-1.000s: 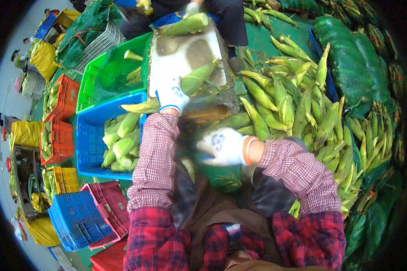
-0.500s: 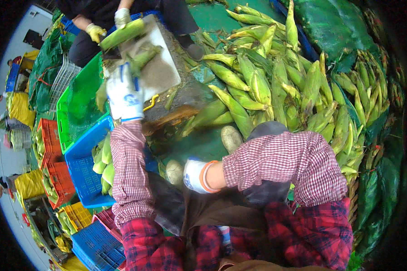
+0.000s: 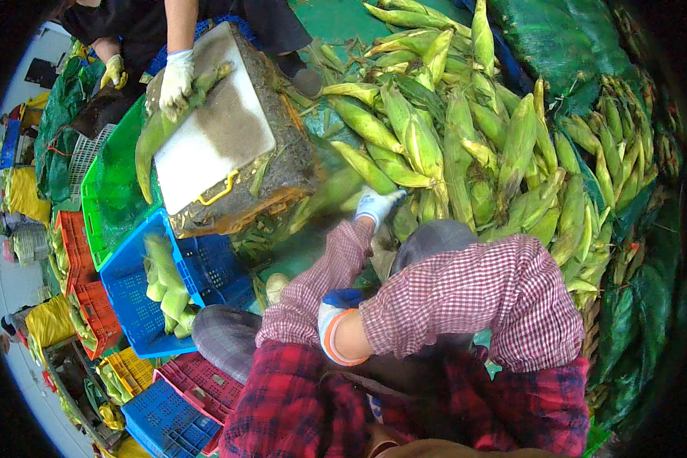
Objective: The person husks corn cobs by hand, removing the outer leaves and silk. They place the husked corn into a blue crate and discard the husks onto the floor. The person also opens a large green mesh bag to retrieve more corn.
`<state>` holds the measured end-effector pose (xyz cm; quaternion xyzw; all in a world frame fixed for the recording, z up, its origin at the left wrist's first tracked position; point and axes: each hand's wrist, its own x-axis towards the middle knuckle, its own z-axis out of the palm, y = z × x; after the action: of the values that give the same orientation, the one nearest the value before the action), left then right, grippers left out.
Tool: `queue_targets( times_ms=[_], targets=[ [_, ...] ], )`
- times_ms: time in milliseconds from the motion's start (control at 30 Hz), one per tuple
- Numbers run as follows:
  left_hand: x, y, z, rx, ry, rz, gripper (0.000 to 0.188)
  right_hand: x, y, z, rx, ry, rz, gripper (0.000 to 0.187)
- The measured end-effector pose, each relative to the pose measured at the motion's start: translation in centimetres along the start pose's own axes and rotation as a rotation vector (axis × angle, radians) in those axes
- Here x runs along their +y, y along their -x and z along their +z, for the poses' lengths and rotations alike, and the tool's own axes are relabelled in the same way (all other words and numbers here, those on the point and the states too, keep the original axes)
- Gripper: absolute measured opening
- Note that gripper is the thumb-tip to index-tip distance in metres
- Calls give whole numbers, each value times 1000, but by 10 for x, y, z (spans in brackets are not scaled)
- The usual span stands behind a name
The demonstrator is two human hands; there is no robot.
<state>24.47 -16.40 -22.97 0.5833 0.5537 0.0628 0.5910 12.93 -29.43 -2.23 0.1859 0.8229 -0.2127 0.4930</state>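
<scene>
My left hand [image 3: 377,204], in a white glove, reaches out to the near edge of a big pile of green corn ears [image 3: 450,145]. Its fingers close on the end of a motion-blurred ear [image 3: 330,195]. My right hand [image 3: 333,330], in a white and blue glove with an orange cuff, is pulled in by my body. Its fingers are hidden behind my left checked sleeve. A white cutting board [image 3: 210,145] lies on a dirty block ahead to the left.
Another person's white-gloved hand [image 3: 177,72] presses an ear onto the board; their yellow-gloved hand [image 3: 114,70] is behind it. A blue crate [image 3: 206,263] with husked corn, a green crate [image 3: 103,202], orange crates [image 3: 84,282] and a pink crate [image 3: 198,382] stand left. Green sacks [image 3: 572,38] lie far right.
My left hand has left the cutting board and swung right to the corn pile. My right hand stays drawn in at my body. The other person's hand now rests on the board.
</scene>
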Motion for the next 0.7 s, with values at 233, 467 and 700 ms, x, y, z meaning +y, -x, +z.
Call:
queue_targets(
  times_ms=[233,467,700],
  targets=[
    [-35,-19,11,-234,1048,-335,42,3,-12,13,85,-63,-18,30],
    [89,55,-55,-58,736,302,63,21,7,17,232,105,-238,37],
    [163,114,-168,74,942,572,56,31,-27,28,556,70,-101,30]
  ],
)
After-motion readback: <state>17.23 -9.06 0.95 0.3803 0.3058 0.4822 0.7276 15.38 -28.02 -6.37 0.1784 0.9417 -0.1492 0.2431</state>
